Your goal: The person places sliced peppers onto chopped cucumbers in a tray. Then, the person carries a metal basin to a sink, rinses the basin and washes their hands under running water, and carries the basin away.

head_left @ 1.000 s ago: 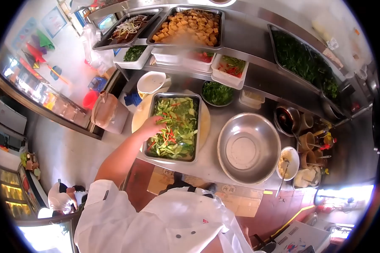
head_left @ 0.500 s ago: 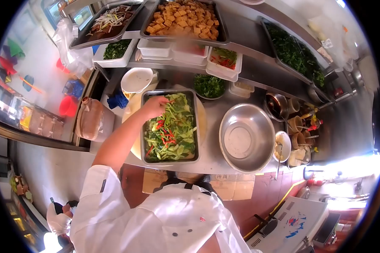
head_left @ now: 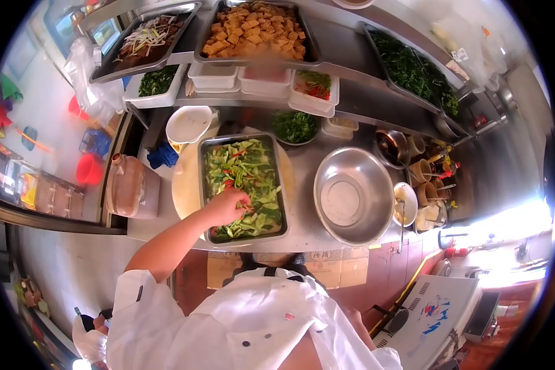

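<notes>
My left hand is over the near part of a rectangular metal tray, its fingers bent together in a pinch. A bit of red pepper strips shows at the fingertips, though the fingers cover most of it. Sliced green vegetables fill the tray, with more red strips scattered among them. Beneath the tray lies a round, pale board. My right hand is out of sight; only part of that arm shows beside the white coat.
Right of the tray stands a large steel bowl, with a small white bowl and spoon beyond it. A plastic jug is at the left. Above, the shelf holds a tray of tofu cubes and a tub of cut peppers.
My left hand has moved from the far part of the tray toward its near edge. The red strips near that edge are now partly covered by my hand. The view has shifted slightly.
</notes>
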The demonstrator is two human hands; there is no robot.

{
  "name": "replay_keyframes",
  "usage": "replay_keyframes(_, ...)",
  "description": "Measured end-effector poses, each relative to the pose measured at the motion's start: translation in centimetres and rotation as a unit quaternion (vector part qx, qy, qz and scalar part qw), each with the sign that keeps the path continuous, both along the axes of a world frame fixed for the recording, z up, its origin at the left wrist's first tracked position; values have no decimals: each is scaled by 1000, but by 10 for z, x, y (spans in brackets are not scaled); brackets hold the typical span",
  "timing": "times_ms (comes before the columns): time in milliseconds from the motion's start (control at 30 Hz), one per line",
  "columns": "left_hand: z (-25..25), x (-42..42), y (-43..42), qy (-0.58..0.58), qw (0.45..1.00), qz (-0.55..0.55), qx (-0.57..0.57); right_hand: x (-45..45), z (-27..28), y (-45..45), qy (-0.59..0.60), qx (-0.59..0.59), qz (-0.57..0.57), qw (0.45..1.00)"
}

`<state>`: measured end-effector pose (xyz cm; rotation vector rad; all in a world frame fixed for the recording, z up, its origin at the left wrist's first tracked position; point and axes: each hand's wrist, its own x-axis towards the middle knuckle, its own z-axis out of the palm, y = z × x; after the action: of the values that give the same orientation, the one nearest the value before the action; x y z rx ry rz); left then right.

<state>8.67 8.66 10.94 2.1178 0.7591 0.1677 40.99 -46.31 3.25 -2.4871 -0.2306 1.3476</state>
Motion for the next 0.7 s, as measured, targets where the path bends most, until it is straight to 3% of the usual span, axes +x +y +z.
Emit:
replay_keyframes(167,15,3,13,-4,998,62,18,15,-52,-34,28,15,-111,993)
replay_keyframes(300,4,22,47,-70,990,80,91,7,-41,-26,75,56,-213,972)
replay_keyframes(400,-9,19,82,-48,975,132,171,-4,-31,-23,24,22,-149,988)
replay_keyframes(467,-12,9,91,-67,975,184,109,-8,-32,-32,28,25,-182,983)
replay_keyframes(500,-8,4,92,-83,970,171,152,-12,-31,-37,30,27,-203,978)
replay_keyframes(567,15,6,73,-116,964,226,80,-16,-37,-56,22,48,-134,990)
replay_keyframes(633,19,5,62,-97,969,175,147,-22,-52,-90,15,31,-81,996)
replay_keyframes(667,22,6,58,-72,984,147,73,-24,-66,-107,15,6,-55,998)
replay_keyframes(700,-25,-2,71,-107,983,144,30,-24,-82,-128,17,-19,-25,999)
